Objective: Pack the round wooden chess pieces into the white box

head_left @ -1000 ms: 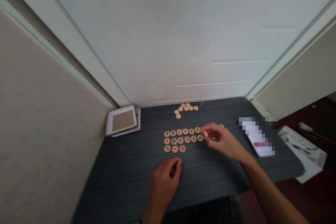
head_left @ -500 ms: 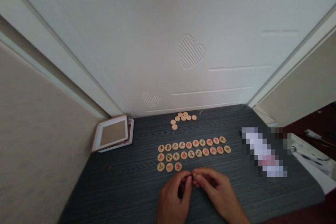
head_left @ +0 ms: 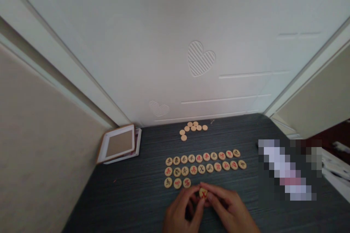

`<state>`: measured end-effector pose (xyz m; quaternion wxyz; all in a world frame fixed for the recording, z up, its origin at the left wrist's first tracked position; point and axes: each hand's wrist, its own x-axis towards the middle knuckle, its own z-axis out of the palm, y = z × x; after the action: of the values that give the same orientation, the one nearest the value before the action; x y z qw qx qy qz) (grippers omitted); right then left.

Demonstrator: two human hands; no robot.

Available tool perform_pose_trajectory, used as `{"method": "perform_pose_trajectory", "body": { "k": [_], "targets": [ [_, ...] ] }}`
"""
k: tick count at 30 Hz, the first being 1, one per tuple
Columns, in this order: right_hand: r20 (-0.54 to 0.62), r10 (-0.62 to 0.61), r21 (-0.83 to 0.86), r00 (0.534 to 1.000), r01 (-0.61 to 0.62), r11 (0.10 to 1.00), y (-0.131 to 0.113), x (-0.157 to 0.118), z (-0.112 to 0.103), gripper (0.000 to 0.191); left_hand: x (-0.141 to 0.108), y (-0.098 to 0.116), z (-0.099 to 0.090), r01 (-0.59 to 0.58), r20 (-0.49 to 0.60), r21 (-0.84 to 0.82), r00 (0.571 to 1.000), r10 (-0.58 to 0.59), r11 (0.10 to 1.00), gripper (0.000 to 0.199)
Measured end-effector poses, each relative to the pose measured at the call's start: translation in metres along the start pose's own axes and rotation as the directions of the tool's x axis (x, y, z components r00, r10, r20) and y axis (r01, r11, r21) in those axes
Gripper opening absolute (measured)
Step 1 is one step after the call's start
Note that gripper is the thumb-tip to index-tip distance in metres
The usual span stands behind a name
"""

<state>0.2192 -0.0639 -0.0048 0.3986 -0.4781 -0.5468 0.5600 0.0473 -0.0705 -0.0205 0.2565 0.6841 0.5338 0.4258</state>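
Between the fingertips of both hands is a round wooden Chinese chess piece (head_left: 203, 193), its red-marked face turned up toward me. My left hand (head_left: 183, 209) pinches its left side with thumb and finger. On the right side my right hand (head_left: 228, 205) grips it the same way. Just beyond the hands lie rows of chess pieces, face up, with red or black characters. The shortest, nearest row holds three, ending in a red-marked piece (head_left: 186, 183) close to my left fingertips. Two longer rows, one with a black-marked piece (head_left: 201, 169), run behind it.
Several pieces with blank sides up, among them one (head_left: 183, 138), lie near the wall at the table's back. Stacked box lids or frames (head_left: 120, 143) sit at the left. A blurred-out object (head_left: 286, 169) lies on the right of the dark table (head_left: 123, 200).
The held piece has turned so that its red-marked face now shows between the fingers. My view has shifted slightly, and the rows appear a little lower.
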Motion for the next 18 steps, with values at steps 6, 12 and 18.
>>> {"method": "perform_pose_trajectory", "body": {
  "k": [6,12,18],
  "targets": [
    [-0.085,-0.157,-0.201,0.984,0.137,0.970,0.006,0.001,0.006,0.020,-0.001,0.003,0.000,0.105,-0.042,-0.022,0.993,-0.106,0.994,0.026],
    [-0.051,-0.338,-0.243,0.940,0.317,0.917,0.007,0.002,0.009,0.020,-0.003,-0.003,0.001,0.112,-0.023,-0.013,0.993,-0.112,0.994,0.027],
    [-0.053,-0.432,-0.371,0.900,0.384,0.846,0.003,0.010,0.012,0.021,-0.005,-0.010,-0.001,0.026,-0.134,0.056,0.991,-0.018,0.998,0.026]
  ]
}}
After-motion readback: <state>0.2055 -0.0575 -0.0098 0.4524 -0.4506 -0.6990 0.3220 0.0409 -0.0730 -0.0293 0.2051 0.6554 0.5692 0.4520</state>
